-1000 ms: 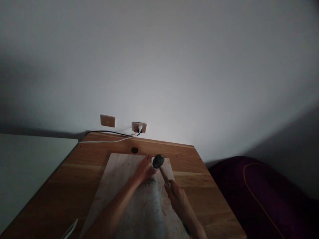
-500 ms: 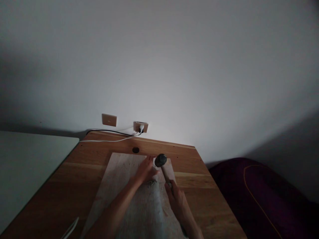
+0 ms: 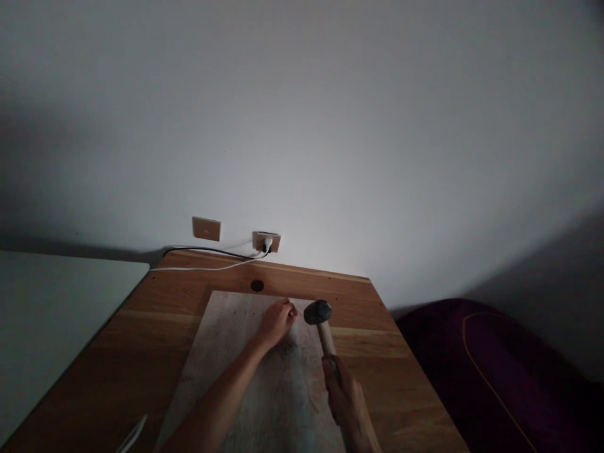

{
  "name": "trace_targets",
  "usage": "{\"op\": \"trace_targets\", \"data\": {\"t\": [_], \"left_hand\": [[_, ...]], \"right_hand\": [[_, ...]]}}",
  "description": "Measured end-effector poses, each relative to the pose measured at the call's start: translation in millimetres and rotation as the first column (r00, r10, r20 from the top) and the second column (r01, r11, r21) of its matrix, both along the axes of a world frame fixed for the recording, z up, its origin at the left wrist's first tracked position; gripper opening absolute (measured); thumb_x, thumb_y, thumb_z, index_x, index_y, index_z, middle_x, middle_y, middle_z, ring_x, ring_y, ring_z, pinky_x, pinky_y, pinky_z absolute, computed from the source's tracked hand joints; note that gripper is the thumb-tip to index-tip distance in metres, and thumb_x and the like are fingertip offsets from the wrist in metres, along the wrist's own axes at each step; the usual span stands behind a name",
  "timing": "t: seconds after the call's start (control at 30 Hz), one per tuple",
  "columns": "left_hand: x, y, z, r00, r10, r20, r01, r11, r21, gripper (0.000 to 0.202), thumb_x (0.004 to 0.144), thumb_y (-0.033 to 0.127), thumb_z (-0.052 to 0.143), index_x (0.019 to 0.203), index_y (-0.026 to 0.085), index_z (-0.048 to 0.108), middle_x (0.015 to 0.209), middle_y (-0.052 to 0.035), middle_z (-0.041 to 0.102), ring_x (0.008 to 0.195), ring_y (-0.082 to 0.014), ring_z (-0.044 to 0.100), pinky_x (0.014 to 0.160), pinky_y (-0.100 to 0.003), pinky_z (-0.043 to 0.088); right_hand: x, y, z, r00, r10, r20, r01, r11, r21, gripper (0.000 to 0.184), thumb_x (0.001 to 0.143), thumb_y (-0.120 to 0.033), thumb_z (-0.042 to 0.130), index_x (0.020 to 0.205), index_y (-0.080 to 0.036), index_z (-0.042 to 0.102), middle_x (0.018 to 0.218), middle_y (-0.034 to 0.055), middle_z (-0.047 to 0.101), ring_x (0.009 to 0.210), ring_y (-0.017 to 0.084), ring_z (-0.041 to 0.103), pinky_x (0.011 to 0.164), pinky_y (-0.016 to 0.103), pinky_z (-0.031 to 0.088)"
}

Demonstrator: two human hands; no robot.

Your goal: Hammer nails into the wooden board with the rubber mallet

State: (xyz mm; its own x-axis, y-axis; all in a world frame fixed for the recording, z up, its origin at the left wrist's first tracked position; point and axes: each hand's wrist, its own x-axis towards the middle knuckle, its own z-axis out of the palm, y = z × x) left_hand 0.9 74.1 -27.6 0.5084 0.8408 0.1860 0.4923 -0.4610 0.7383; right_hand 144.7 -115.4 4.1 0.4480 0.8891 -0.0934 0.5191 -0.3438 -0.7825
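My right hand (image 3: 345,391) is closed round the wooden handle of a mallet (image 3: 319,312) with a dark head, raised above the right edge of a pale wooden board (image 3: 221,362). Over the board's far part, my left hand (image 3: 277,322) has its fingertips pinched together on a small, thin thing that looks like a nail (image 3: 292,313). Below that hand lies a small heap of thin metal nails (image 3: 287,350). A few tiny dark points, perhaps nails in the wood, show left of the hand near the board's far edge.
The board lies on a brown wooden table (image 3: 391,377) against a grey wall. A socket (image 3: 267,241) with plugs and cables (image 3: 212,268) is behind it. A white panel (image 3: 61,327) stands at left, a purple cushioned shape (image 3: 467,365) at right. A pale curved object (image 3: 133,434) lies front left.
The mallet has moved to the right and slightly down with my right hand, away from my left. My left fingers, spread before, have drawn together into a pinch.
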Motion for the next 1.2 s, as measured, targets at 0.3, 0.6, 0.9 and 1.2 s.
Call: {"op": "trace_targets", "data": {"t": [0.3, 0.6, 0.9, 1.2], "left_hand": [[-4, -4, -0.9, 1.000, -0.014, -0.001, 0.014, 1.000, 0.022, 0.072, 0.080, 0.042, 0.079, 0.142, 0.023, 0.048, 0.139, -0.0151, 0.056, 0.127, -0.0335, 0.058, 0.105, -0.043, 0.047], [-3, -5, 0.8, 0.999, 0.006, -0.049, -0.007, 1.000, -0.004, 0.064, 0.084, 0.038, 0.074, 0.140, 0.020, 0.048, 0.138, -0.0152, 0.055, 0.124, -0.0318, 0.061, 0.104, -0.039, 0.048], [-4, -4, 1.0, 0.996, 0.017, -0.086, -0.018, 1.000, -0.019, 0.061, 0.084, 0.037, 0.074, 0.139, 0.022, 0.050, 0.136, -0.0124, 0.056, 0.119, -0.0289, 0.063, 0.100, -0.036, 0.049], [-5, -5, 4.9, 0.998, -0.001, -0.059, 0.003, 1.000, 0.023, 0.008, 0.094, 0.025, 0.063, 0.096, 0.021, 0.070, 0.112, -0.0064, 0.063, 0.103, -0.0210, 0.064, 0.093, -0.031, 0.048]], "right_hand": [[-10, 29, 21.4, 0.978, 0.159, 0.133, -0.165, 0.985, 0.043, 0.083, 0.090, -0.088, 0.026, 0.102, -0.018, 0.070, 0.084, 0.0148, 0.077, 0.079, 0.029, 0.075, 0.065, 0.030, 0.049], [-13, 30, 12.9, 0.982, 0.148, 0.113, -0.156, 0.986, 0.061, 0.086, 0.090, -0.088, 0.025, 0.106, -0.017, 0.069, 0.084, 0.0170, 0.078, 0.080, 0.031, 0.076, 0.066, 0.031, 0.050], [-10, 28, 8.9, 0.978, 0.185, 0.097, -0.188, 0.982, 0.023, 0.072, 0.095, -0.077, 0.029, 0.106, -0.018, 0.069, 0.088, 0.0153, 0.079, 0.081, 0.028, 0.076, 0.069, 0.030, 0.051], [2, 6, -0.5, 0.991, 0.019, 0.130, -0.018, 1.000, -0.005, 0.070, 0.097, -0.075, 0.029, 0.110, -0.021, 0.072, 0.075, 0.0060, 0.074, 0.071, 0.022, 0.073, 0.066, 0.026, 0.051]]}}
